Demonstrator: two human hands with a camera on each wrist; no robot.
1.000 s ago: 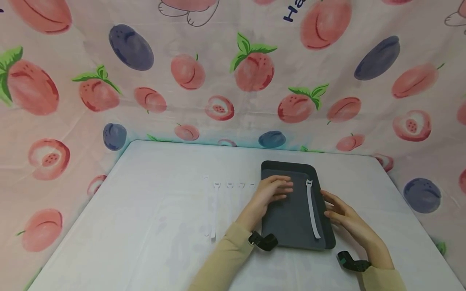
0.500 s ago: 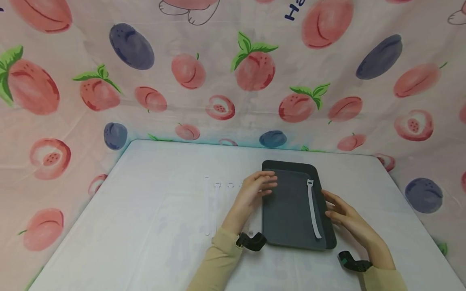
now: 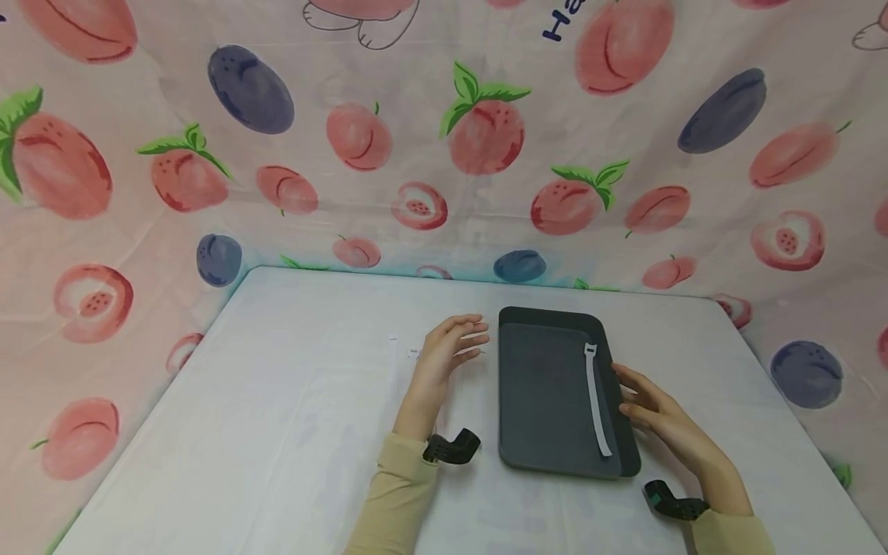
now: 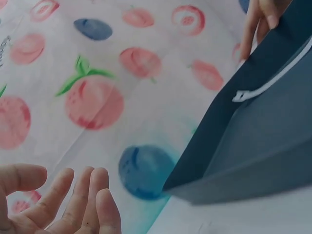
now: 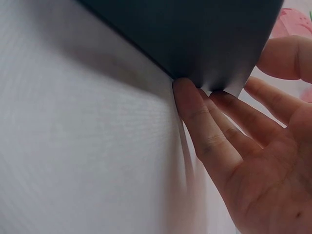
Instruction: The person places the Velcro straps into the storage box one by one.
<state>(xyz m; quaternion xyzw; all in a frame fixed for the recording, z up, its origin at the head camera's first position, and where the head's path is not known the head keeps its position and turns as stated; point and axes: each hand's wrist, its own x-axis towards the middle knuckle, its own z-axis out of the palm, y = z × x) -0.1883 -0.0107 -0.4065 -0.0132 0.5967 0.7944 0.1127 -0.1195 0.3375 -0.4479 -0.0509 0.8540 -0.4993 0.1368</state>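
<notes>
A dark grey rectangular tray (image 3: pixel 544 401) lies on the white table. Inside it, along the right side, is a white strap with a slotted head (image 3: pixel 596 405), like a cable tie. My left hand (image 3: pixel 447 351) hovers left of the tray, fingers loosely extended and holding nothing; the left wrist view shows its spread fingers (image 4: pixel 83 200) apart from the tray wall. Below and behind that hand, more white straps (image 3: pixel 414 353) lie on the table, mostly hidden by it. My right hand (image 3: pixel 666 416) touches the tray's right side with its fingertips (image 5: pixel 187 92).
The white table (image 3: pixel 277 432) reaches back to a hanging cloth (image 3: pixel 291 231) printed with peaches and plums. A black wrist camera (image 3: pixel 454 447) sits on the left wrist, another black camera (image 3: pixel 673 501) on the right wrist.
My left hand has moved left, from over the tray to over the straps on the table. The right hand stays against the tray, and the strap in the tray lies unmoved.
</notes>
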